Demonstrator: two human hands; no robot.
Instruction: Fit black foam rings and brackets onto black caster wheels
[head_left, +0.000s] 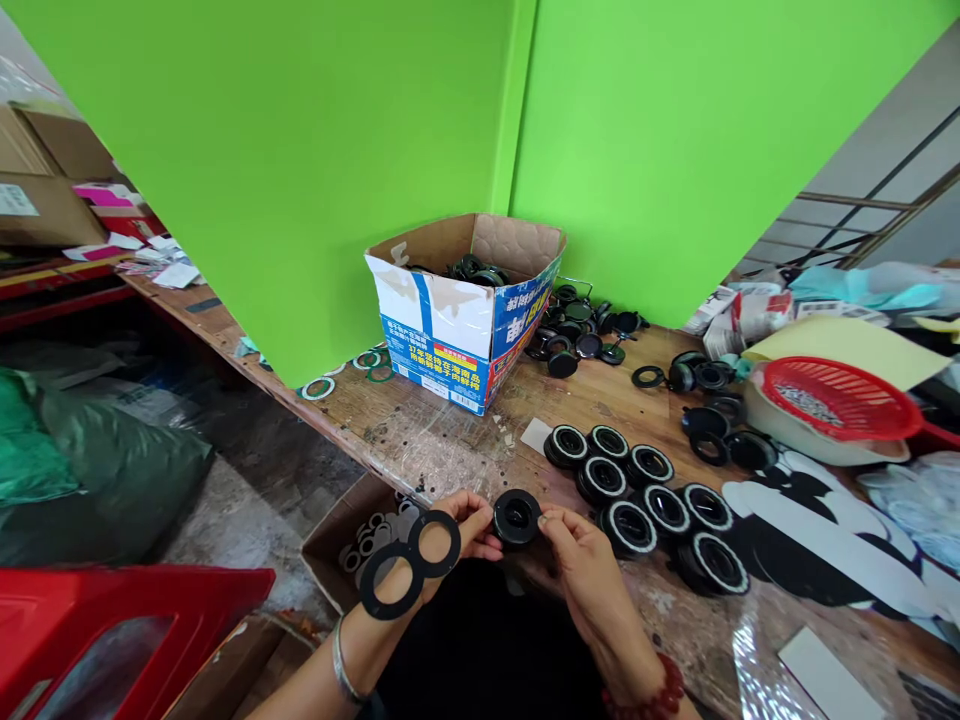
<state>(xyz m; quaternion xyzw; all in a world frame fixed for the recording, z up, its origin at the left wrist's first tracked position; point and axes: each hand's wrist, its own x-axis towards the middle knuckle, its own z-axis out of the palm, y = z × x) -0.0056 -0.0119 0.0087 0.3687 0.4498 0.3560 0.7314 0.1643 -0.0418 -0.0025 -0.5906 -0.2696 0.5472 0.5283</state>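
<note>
My left hand and my right hand together hold a black round part at the near edge of the wooden bench. Fingers of both hands pinch its rim. Two flat black rings hang from my left hand, near the wrist. Just right of my hands lie two rows of black round parts with pale rims.
A cardboard box holding black parts stands at the back. More loose black parts lie behind it. A red basket sits at the right. A low carton of rings and a red crate are below the bench, left.
</note>
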